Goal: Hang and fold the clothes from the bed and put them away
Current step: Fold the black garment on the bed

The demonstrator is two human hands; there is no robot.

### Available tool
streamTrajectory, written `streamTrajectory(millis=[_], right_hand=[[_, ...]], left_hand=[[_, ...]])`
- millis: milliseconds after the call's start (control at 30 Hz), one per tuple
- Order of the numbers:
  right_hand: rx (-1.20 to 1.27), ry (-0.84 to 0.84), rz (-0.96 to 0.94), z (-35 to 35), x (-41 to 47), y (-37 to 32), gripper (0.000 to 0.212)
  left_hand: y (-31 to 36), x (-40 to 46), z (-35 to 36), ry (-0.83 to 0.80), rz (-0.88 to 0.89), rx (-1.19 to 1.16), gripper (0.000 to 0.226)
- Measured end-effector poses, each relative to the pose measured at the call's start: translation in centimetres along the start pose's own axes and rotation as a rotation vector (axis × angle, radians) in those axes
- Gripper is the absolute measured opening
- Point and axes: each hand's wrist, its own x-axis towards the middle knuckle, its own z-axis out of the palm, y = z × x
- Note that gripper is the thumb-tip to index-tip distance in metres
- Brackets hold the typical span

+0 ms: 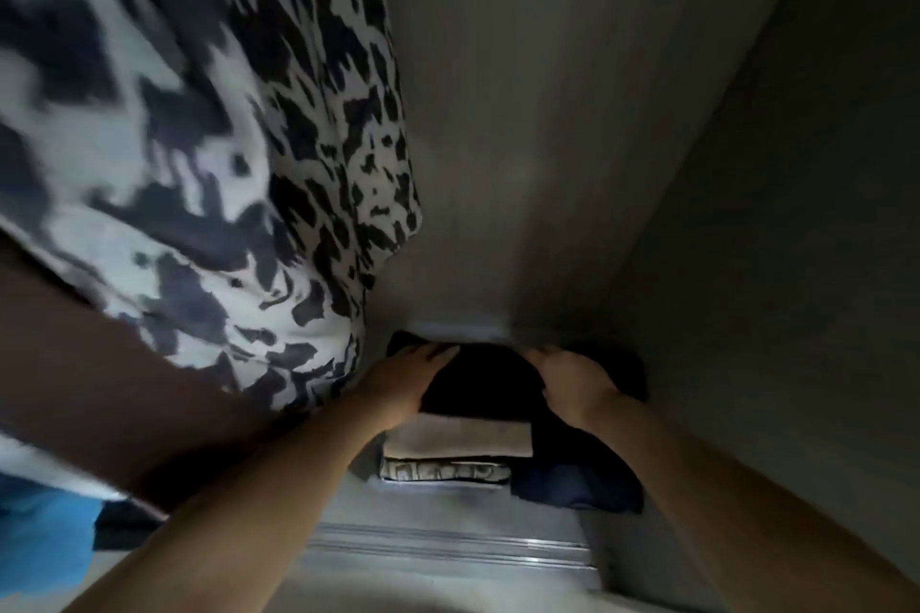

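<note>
Left hand [408,376] and right hand [572,383] lying flat, fingers extended, pressing on folded black garment [478,383] topping stack in wardrobe [572,139]; patterned garment [209,139] hanging left.

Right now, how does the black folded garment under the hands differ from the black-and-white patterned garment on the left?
The black folded garment is plain and dark; the patterned garment is white with black blotches. The black one lies folded atop a stack, the patterned one hangs down. Both hands, left hand and right hand, rest on the black one; neither touches the patterned one. Both are inside the wardrobe.
</note>
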Motion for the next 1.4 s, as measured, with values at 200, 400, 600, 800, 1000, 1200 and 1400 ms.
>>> streamTrajectory(millis=[200,400,600,800,1000,1200,1400], right_hand=[[-0.089,0.125,0.078,9.3,7.8,0.8,0.076],[-0.211,0.031,0.114,26.6,10.3,1.3,0.101],[-0.121,0.101,0.097,32.1,10.7,1.9,0.118],[-0.138,-0.242,0.125,26.7,9.5,1.5,0.093],[-0.130,-0.168,0.164,14.3,5.0,0.4,0.069],[0.048,0.109,0.217,1.2,-1.5,-2.0,0.039],[0.085,0.244,0.203,-8.0,-7.8,-4.4,0.035]], left_hand=[[-4.4,6.4,10.0,0.146,-0.112,0.116,0.085],[-4.8,8.8,26.3,0.034,-0.118,0.173,0.124],[-6.0,9.6,33.1,-0.041,-0.135,0.068,0.130],[-4.6,7.8,27.7,-0.240,-0.137,0.088,0.111],[0.6,5.0,14.0,-0.124,-0.079,0.114,0.077],[6.1,0.6,0.0,0.143,-0.134,-0.083,0.051],[8.5,-3.9,-10.6,0.278,-0.076,-0.243,0.045]])
